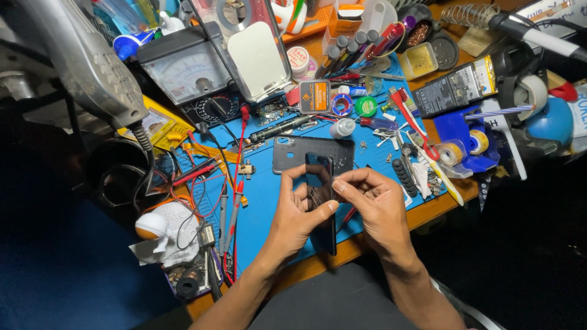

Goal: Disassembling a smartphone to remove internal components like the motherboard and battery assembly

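both hands gripped a dark phone [322, 201] upright over the blue mat [269, 201]: left hand [293, 217] fingers wrapped its left edge, right hand [376, 205] fingertips pinched its right edge.

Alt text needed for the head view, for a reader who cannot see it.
Two bare hands hold a dark phone upright on its edge over a blue work mat, the left hand and right hand gripping it from either side. A grey phone back cover lies just beyond, amid a multimeter, test leads, tape rolls and small tools.
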